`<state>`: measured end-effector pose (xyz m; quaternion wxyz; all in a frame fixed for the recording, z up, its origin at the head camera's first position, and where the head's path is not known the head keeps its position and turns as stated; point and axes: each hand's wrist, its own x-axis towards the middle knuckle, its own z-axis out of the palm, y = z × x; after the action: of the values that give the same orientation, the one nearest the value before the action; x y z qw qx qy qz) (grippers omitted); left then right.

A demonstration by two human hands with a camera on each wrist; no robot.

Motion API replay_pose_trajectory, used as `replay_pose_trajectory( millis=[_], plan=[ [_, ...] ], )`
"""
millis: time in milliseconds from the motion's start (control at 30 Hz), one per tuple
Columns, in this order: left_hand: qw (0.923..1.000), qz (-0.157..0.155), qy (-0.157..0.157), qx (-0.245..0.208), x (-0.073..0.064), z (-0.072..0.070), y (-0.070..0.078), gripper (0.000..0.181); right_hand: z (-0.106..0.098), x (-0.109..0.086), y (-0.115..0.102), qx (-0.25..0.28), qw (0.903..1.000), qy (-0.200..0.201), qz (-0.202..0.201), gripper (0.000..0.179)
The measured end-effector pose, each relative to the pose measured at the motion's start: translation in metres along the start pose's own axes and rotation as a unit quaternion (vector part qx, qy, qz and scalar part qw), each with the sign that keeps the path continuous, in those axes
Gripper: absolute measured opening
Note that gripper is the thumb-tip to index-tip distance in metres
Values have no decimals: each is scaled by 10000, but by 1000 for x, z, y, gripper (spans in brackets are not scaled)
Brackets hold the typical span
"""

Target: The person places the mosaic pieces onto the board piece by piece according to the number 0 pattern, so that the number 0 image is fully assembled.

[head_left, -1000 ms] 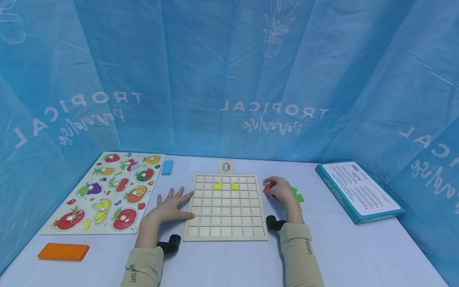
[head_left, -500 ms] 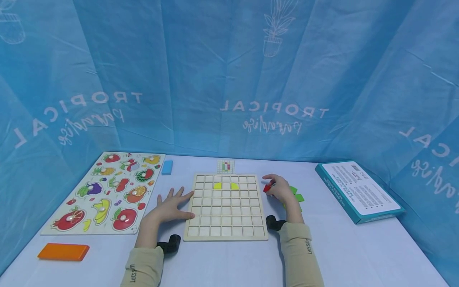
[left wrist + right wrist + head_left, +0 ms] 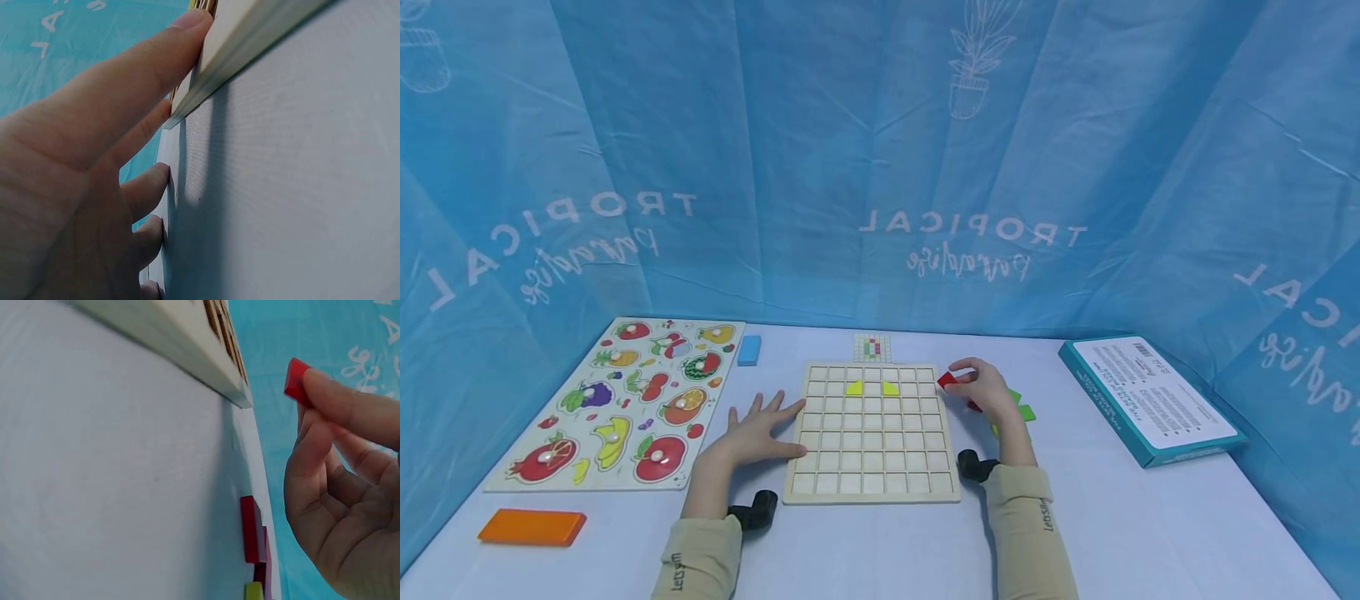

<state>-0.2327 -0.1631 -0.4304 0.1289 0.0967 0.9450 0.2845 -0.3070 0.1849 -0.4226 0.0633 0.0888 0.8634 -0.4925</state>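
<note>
Fingers (image 3: 353, 412) of the right hand (image 3: 988, 394) pinch a red tile (image 3: 295, 381).

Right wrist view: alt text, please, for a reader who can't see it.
A right hand pinches a small red tile above the white tabletop, near the corner of a wooden board. Red pieces and a yellow-green piece lie on the tabletop; a blue backdrop hangs behind.

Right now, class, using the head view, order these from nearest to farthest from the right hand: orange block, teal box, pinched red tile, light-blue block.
1. Pinched red tile: in the right hand.
2. Teal box: right side.
3. Light-blue block: back left.
4. Orange block: front left.
</note>
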Motion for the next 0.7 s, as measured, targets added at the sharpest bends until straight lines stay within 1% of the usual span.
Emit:
replay_pose_trajectory(
  millis=[133, 267, 433, 700],
  plan=[
    [10000, 5, 1, -12, 0, 0, 0, 87, -1, -1, -3, 247, 9997, -66, 34, 32],
    [10000, 11, 10, -17, 0, 0, 0, 87, -2, -3, -5, 435, 9987, -245, -50, 28],
    [10000, 4, -5, -1, 0, 0, 0, 87, -3, -3, -7, 623, 9970, -435, -141, 30],
    [10000, -47, -3, 29, 0, 1, 1, 87, -1, -6, -11, 980, 9936, -526, -189, 30]
  ],
)
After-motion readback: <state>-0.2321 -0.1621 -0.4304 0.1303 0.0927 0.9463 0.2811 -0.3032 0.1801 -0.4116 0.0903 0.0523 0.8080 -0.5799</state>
